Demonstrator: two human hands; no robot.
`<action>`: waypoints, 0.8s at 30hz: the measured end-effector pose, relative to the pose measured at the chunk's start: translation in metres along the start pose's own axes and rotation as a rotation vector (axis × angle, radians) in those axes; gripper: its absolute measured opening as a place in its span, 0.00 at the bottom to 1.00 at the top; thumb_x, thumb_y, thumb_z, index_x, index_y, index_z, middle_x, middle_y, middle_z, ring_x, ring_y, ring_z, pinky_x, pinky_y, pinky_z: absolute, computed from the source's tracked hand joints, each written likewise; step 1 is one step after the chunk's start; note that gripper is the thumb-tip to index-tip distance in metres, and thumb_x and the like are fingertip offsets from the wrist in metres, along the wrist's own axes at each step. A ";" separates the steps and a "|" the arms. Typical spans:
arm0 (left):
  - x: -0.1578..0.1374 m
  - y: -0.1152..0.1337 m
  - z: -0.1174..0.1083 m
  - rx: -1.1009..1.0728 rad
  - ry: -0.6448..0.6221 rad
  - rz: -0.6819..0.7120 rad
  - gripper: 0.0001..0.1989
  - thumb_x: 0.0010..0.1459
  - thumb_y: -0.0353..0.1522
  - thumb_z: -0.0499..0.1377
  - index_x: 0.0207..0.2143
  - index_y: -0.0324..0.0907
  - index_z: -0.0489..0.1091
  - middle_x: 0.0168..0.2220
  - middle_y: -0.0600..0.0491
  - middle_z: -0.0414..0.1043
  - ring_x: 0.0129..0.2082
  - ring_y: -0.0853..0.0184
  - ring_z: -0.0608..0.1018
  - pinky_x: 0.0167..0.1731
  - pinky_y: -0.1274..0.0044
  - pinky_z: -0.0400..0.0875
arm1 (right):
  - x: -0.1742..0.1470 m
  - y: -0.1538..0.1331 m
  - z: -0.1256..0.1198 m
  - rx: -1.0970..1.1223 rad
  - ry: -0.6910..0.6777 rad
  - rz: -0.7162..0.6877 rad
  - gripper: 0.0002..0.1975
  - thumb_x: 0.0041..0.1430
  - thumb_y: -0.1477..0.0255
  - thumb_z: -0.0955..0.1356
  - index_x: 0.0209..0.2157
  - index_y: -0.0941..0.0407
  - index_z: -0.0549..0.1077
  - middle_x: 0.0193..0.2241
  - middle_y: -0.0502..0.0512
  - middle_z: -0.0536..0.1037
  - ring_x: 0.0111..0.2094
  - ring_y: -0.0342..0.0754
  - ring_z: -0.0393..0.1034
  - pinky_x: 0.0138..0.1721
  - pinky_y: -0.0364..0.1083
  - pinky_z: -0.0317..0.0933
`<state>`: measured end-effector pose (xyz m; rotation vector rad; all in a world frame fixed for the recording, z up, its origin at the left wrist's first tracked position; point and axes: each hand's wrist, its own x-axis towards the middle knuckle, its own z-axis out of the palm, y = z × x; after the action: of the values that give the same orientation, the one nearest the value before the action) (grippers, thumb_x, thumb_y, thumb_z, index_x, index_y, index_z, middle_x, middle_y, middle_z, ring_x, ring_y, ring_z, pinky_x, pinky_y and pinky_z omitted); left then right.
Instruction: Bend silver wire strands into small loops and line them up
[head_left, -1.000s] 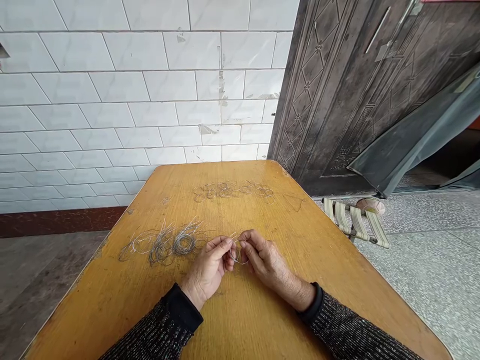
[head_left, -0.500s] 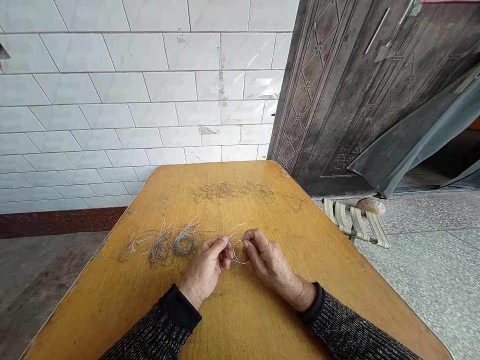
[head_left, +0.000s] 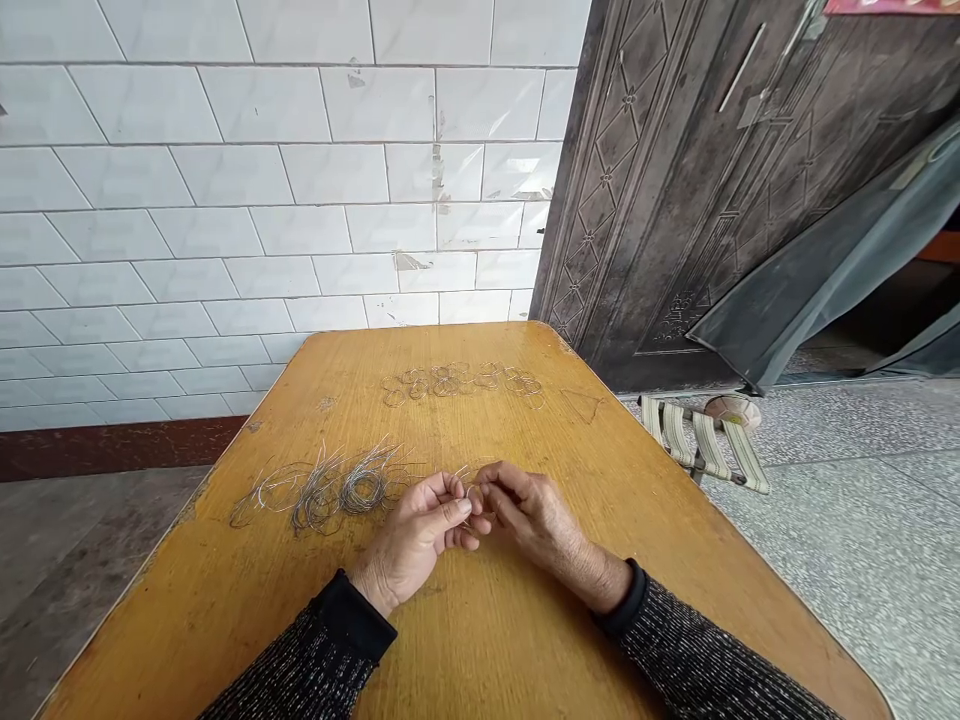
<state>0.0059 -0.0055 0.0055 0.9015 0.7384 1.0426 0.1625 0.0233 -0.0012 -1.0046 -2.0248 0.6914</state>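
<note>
My left hand (head_left: 420, 530) and my right hand (head_left: 532, 525) meet above the middle of the wooden table (head_left: 480, 640). Between their fingertips is a thin wire (head_left: 472, 490) bent into a small loop, mostly covered by the fingers. Thumb and forefinger of the left hand pinch it, and the right fingers close on its other side. Left of my hands lie a tight coil of grey wire (head_left: 363, 491) and looser wire bundles (head_left: 315, 500) with stray ends. Farther back, several small wire rings (head_left: 446, 380) lie in a cluster.
A bent wire triangle (head_left: 582, 404) lies near the table's right edge. White tiled wall (head_left: 300, 180) rises behind the table, beside a dark carved door (head_left: 660, 200) with a grey curtain (head_left: 817, 270). A striped folding stool (head_left: 705, 440) stands on the floor at the right.
My hands have come closer together, so their fingertips nearly touch and hide more of the wire loop. The view has shifted slightly; the wires on the table lie as before.
</note>
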 end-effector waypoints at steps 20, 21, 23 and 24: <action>0.005 0.004 -0.002 0.285 0.261 0.142 0.10 0.47 0.34 0.60 0.26 0.38 0.62 0.22 0.56 0.67 0.20 0.73 0.71 0.20 0.81 0.64 | 0.001 0.002 -0.011 -0.032 -0.012 -0.069 0.07 0.55 0.77 0.60 0.28 0.58 0.68 0.17 0.47 0.65 0.19 0.39 0.58 0.21 0.38 0.52; 0.005 0.006 -0.004 0.243 0.283 0.157 0.10 0.46 0.33 0.61 0.26 0.38 0.63 0.22 0.56 0.67 0.20 0.74 0.71 0.20 0.82 0.63 | 0.001 0.002 -0.012 0.044 -0.033 -0.005 0.06 0.54 0.77 0.60 0.29 0.58 0.68 0.16 0.45 0.63 0.17 0.38 0.56 0.20 0.38 0.50; 0.006 0.010 -0.008 0.147 0.320 0.187 0.10 0.45 0.32 0.62 0.26 0.38 0.63 0.24 0.56 0.67 0.20 0.76 0.70 0.20 0.83 0.62 | 0.002 0.001 -0.012 0.189 -0.079 0.115 0.06 0.53 0.76 0.61 0.30 0.58 0.69 0.14 0.43 0.60 0.15 0.37 0.52 0.17 0.37 0.47; 0.007 0.012 -0.010 0.108 0.327 0.197 0.10 0.44 0.31 0.63 0.26 0.38 0.63 0.25 0.56 0.67 0.20 0.76 0.69 0.20 0.84 0.61 | 0.003 0.001 -0.011 0.258 -0.098 0.166 0.06 0.52 0.76 0.61 0.31 0.59 0.68 0.14 0.43 0.60 0.14 0.36 0.51 0.16 0.37 0.46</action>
<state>-0.0048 0.0059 0.0113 0.9200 1.0006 1.3546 0.1705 0.0278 0.0052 -1.0089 -1.8877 1.0793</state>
